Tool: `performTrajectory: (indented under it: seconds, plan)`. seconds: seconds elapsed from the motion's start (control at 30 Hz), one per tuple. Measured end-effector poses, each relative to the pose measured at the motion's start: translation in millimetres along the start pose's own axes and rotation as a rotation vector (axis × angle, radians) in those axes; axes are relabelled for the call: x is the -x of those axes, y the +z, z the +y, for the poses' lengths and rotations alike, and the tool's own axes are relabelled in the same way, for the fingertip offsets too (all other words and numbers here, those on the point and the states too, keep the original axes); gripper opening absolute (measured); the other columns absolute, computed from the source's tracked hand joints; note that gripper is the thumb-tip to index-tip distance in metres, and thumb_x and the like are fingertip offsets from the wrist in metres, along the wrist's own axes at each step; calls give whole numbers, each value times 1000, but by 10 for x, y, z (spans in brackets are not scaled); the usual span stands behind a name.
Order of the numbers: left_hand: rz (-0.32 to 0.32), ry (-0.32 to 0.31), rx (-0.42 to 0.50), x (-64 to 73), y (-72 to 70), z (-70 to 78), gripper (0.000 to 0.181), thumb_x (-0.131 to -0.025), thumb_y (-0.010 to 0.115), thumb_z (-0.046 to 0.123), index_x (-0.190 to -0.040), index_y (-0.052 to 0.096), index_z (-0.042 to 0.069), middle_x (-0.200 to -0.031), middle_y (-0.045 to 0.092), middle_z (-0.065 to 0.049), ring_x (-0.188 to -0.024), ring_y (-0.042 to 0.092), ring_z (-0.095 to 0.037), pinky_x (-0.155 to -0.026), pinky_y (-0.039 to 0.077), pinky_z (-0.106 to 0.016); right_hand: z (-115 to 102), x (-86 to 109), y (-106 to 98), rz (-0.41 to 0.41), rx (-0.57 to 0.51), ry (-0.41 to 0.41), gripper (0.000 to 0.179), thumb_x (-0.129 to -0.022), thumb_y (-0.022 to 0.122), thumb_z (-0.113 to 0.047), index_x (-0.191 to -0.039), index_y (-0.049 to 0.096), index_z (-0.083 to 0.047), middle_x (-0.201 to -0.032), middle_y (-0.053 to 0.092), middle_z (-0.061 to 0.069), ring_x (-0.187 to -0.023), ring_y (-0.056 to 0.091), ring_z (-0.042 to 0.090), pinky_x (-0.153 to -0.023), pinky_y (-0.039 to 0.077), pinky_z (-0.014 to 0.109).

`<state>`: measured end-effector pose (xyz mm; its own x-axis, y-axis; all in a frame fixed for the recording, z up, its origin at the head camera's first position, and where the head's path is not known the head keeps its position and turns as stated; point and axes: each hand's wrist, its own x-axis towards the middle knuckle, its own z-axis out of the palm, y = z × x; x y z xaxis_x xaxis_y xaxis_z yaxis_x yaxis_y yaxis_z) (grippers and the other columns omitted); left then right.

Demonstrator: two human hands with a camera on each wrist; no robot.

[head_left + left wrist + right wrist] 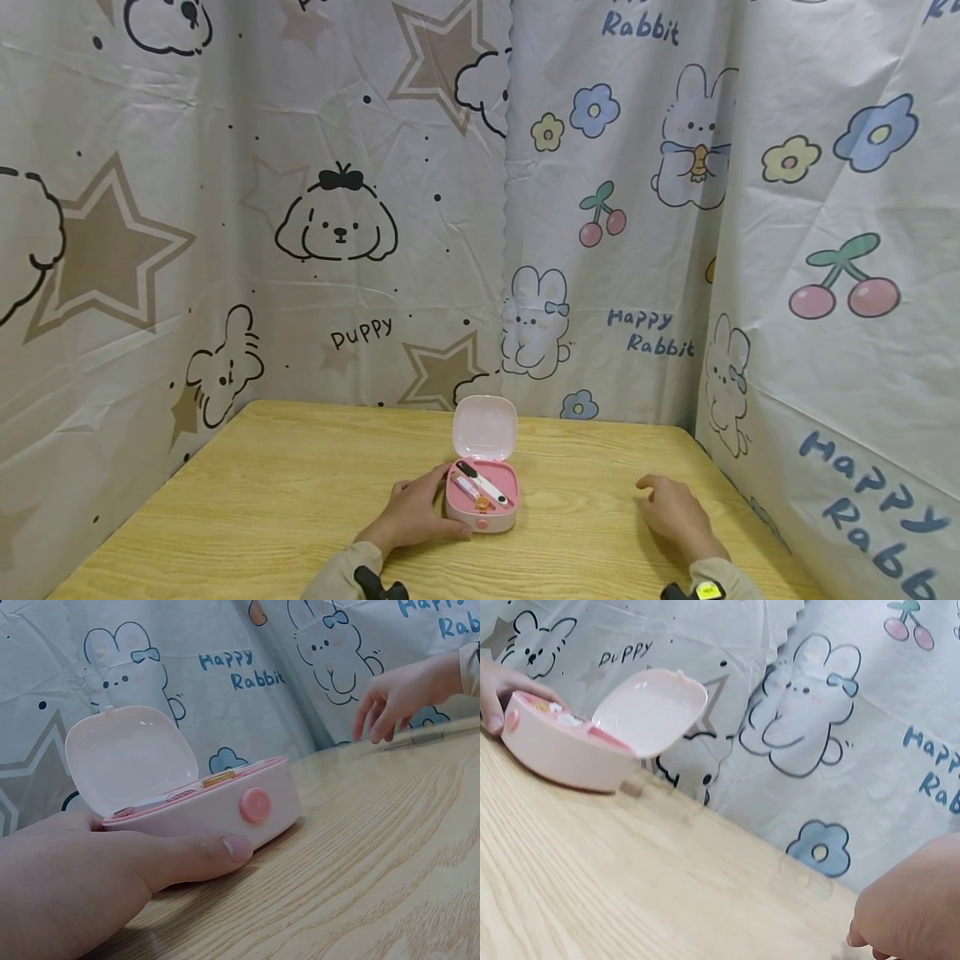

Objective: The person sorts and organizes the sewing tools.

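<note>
A small pink box with a round pink button on its front stands with its lid raised. My left hand grips its left side, thumb along the front in the left wrist view, other fingers partly hidden behind. Inside the box lie a slender white tool with a black end, a pinkish stick and a small orange piece. Off to the right, my right hand hangs low over the table, fingers loosely bent downward. A thin grey shape shows on the tabletop beneath it in the left wrist view.
The light wooden table is enclosed at the back and sides by printed curtains with puppies, stars, rabbits and cherries. The raised lid leans back toward the rear curtain. Dark straps cross the sleeves at both wrists.
</note>
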<state>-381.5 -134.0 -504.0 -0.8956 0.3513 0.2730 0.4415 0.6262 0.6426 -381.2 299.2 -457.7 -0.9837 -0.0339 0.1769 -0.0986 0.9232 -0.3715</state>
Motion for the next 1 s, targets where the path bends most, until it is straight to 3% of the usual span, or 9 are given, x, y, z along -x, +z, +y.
performTrajectory:
  seconds: [0.2,0.5,1.0]
  plan:
    - [-1,-2,-15,3,7,-13,120,-69,84,71,-160,36,8,-155,49,-8,-140,47,-29,-99,27,-58,78,28,74,31,21,36,31,-95,67,-14,-122,71,0,-90,69,7,-80,65,26,-66,53,52]
    - [4,0,-30,7,-2,-28,122,-69,84,72,-160,36,7,-155,49,-10,-140,47,-29,-101,26,-59,67,33,75,16,53,65,32,-93,67,-14,-122,70,0,-113,69,27,-93,67,48,-69,53,61]
    - [1,6,-22,12,-3,-16,120,-69,84,71,-160,37,9,-155,50,-8,-139,48,-29,-99,27,-58,46,68,61,11,49,97,28,-99,65,-16,-121,70,0,-120,65,33,-96,65,54,-72,52,65]
